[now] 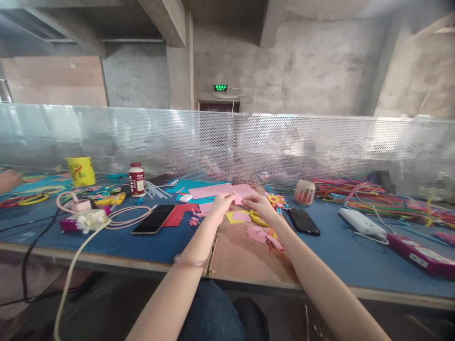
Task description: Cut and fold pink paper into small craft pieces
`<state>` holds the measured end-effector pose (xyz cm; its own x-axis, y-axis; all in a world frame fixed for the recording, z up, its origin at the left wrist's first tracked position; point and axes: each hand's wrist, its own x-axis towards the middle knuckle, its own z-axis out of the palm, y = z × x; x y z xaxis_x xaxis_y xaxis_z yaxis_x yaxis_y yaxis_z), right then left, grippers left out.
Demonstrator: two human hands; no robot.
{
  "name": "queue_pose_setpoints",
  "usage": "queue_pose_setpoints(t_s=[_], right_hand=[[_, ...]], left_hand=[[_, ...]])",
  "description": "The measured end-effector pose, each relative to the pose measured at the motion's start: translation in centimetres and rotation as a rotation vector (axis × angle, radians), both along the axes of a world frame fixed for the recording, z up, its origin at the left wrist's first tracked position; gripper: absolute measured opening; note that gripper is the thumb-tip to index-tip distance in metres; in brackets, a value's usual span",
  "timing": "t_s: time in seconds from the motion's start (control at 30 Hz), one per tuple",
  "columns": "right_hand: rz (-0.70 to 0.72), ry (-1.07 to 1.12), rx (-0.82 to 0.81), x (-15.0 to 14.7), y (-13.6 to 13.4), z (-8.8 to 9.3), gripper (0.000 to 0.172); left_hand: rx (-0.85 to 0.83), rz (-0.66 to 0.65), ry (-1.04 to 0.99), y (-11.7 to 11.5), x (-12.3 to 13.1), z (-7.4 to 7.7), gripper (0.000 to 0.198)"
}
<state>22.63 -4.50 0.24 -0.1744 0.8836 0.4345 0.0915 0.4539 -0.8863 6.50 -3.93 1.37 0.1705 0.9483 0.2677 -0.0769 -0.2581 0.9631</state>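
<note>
Between my two hands, above the table, is a small piece of pink paper (238, 198). My left hand (224, 204) pinches it from the left, and the fingers of my right hand (259, 206) close on its right side. Behind them lie larger pink sheets (208, 191) on blue paper (179, 186). Under and beside my right hand are yellow-handled scissors (258, 219), partly hidden. Cut pink pieces (256, 234) are scattered nearer to me, on the brown board (241, 255). A paper flower (276, 201) with orange petals sits just right of my right hand.
Left stand a red-and-white bottle (137, 180), a yellow can (81, 171), a phone (154, 219) and a cabled power strip (85, 221). Right are another phone (304, 221), a jar (304, 192), coloured pipe cleaners (355, 192) and a white device (362, 222). Another person's hand (9, 181) shows far left.
</note>
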Motion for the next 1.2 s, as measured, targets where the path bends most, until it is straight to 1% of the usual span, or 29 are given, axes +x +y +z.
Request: queue_pose_setpoints(t_s=[0.2, 0.43, 0.5, 0.57, 0.63, 0.7, 0.73, 0.83, 0.87, 0.9, 1.0, 1.07, 1.13, 1.2], right_hand=[[0.054, -0.018, -0.070, -0.3, -0.9, 0.4, 0.028], [0.063, -0.023, -0.110, -0.1, -0.5, 0.1, 0.029], [0.057, -0.039, -0.070, -0.1, -0.5, 0.1, 0.030], [0.028, -0.099, 0.027, -0.2, -0.7, 0.2, 0.034], [-0.002, -0.192, 0.139, -0.4, -0.8, 0.4, 0.039], [-0.019, -0.271, 0.221, -0.6, -0.8, 0.5, 0.038], [-0.027, -0.294, 0.248, -0.7, -0.8, 0.5, 0.035], [-0.066, -0.323, 0.296, -0.9, -0.7, 0.6, 0.026], [-0.074, -0.331, 0.305, -1.0, -0.8, 0.7, 0.024], [-0.086, -0.335, 0.313, -1.0, -0.9, 0.8, 0.024], [-0.167, -0.303, 0.315, -1.0, -1.3, 1.1, 0.025], [-0.200, -0.257, 0.285, -1.0, -1.6, 1.3, 0.025], [-0.169, -0.191, 0.236, -1.0, -1.8, 1.4, 0.026], [-0.109, -0.110, 0.183, -1.0, -1.8, 1.4, 0.027]], left_hand=[[0.149, 0.124, 0.152, -0.2, 0.0, 0.2, 0.030], [0.241, 0.129, 0.239, 0.2, 0.0, -0.1, 0.021], [0.250, 0.163, 0.293, 0.0, 0.0, 0.1, 0.017], [0.236, 0.248, 0.344, -0.2, 0.0, 0.2, 0.018], [0.227, 0.344, 0.384, -0.4, -0.1, 0.4, 0.030], [0.210, 0.390, 0.379, -0.5, -0.1, 0.5, 0.038], [0.194, 0.384, 0.362, -0.5, -0.1, 0.5, 0.037], [0.128, 0.312, 0.301, -0.4, -0.1, 0.6, 0.021], [0.112, 0.283, 0.287, -0.4, -0.2, 0.6, 0.019], [0.100, 0.256, 0.277, -0.4, -0.2, 0.6, 0.021], [0.064, 0.209, 0.252, -0.3, -0.2, 0.5, 0.035], [0.089, 0.188, 0.253, -0.4, -0.2, 0.4, 0.036], [0.145, 0.161, 0.256, -0.4, -0.2, 0.2, 0.031], [0.165, 0.121, 0.241, -0.5, -0.1, 0.0, 0.027]])
